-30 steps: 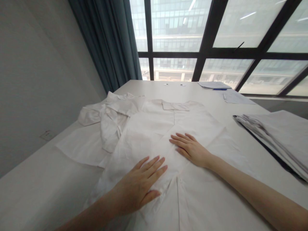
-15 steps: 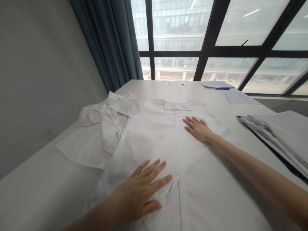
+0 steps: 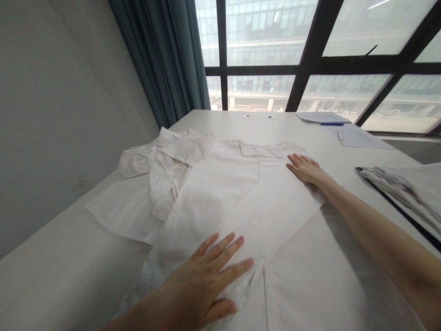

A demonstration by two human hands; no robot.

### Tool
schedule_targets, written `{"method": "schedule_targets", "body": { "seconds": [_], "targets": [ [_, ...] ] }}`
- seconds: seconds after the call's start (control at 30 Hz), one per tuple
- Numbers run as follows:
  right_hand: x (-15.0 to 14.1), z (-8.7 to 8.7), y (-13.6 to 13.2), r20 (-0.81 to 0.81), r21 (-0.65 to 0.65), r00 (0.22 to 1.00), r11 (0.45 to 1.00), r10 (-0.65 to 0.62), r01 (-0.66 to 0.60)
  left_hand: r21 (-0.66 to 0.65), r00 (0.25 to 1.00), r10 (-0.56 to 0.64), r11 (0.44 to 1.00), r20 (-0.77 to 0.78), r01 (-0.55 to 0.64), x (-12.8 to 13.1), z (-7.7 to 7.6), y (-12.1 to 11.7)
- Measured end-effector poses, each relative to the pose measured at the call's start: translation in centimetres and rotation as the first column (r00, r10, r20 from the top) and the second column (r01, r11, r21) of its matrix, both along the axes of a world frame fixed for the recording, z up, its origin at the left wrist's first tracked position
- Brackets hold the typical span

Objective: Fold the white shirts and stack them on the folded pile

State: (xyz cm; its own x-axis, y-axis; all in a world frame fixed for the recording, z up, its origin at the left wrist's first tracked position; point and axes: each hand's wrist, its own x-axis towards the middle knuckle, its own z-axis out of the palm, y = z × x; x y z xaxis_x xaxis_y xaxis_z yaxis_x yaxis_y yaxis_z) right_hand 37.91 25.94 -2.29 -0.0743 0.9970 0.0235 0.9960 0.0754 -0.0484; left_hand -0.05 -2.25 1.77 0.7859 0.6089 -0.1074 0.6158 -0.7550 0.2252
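A white garment [image 3: 248,202] lies spread over the table, its collar-like band at the far end and a slit with small creases near me. My left hand [image 3: 203,276] rests flat on its near left part, fingers spread, just left of the slit. Farther off, my right hand [image 3: 305,169] lies flat at the upper right of the garment, near the shoulder, fingers stretched out. Neither hand grips anything. On the left side, a sleeve [image 3: 161,188] and other white cloth lie bunched and overlapping; how these join the garment I cannot tell.
The white table [image 3: 227,122] reaches to the window. Folded white fabric [image 3: 416,188] with a dark edge sits at the right. Papers [image 3: 365,137] and a blue pen [image 3: 331,123] lie at the back right. A blue curtain [image 3: 165,59] hangs behind the left side.
My right hand has slid across the garment, away from me and to the right, from its middle to the upper right. My left hand stays almost in place. The view has shifted slightly.
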Motion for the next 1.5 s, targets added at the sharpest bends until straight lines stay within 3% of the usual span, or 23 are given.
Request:
{"method": "schedule_targets", "body": {
  "seconds": [0.57, 0.8, 0.97, 1.23, 1.37, 1.5],
  "targets": [
    [1.3, -0.2, 3.3, -0.028, 0.079, 0.993, 0.99, -0.117, 0.119, -0.016, 0.999, 0.006, 1.0, 0.033, -0.005, 0.0, 0.4, 0.1],
    [-0.1, 0.5, 1.8, -0.041, 0.27, 0.986, 0.949, -0.159, 0.164, 0.002, 0.999, 0.013, 1.0, 0.044, -0.013, 0.0, 0.0, 0.1],
    [-2.3, 1.4, -1.1, -0.022, 0.363, 1.0, 0.932, -0.014, 0.021, 0.032, 0.996, -0.008, 0.999, 0.091, 0.005, -0.2, -0.3, 0.0],
    [-6.0, -0.2, -8.3, -0.032, 0.21, 0.946, 0.928, 0.322, -0.309, 0.072, 0.996, -0.021, 0.997, 0.085, 0.014, -0.3, -0.2, -0.1],
    [-3.0, -0.3, -8.4, -0.036, 0.129, 0.962, 0.956, 0.27, -0.263, 0.089, 0.995, -0.027, 0.996, 0.095, 0.019, -0.3, -0.3, 0.0],
    [2.8, 0.7, -6.8, -0.001, 0.084, 1.0, 0.996, 0.012, -0.012, 0.095, 0.994, -0.034, 0.995, 0.103, 0.024, -0.3, -0.5, 0.0]
  ]
}}
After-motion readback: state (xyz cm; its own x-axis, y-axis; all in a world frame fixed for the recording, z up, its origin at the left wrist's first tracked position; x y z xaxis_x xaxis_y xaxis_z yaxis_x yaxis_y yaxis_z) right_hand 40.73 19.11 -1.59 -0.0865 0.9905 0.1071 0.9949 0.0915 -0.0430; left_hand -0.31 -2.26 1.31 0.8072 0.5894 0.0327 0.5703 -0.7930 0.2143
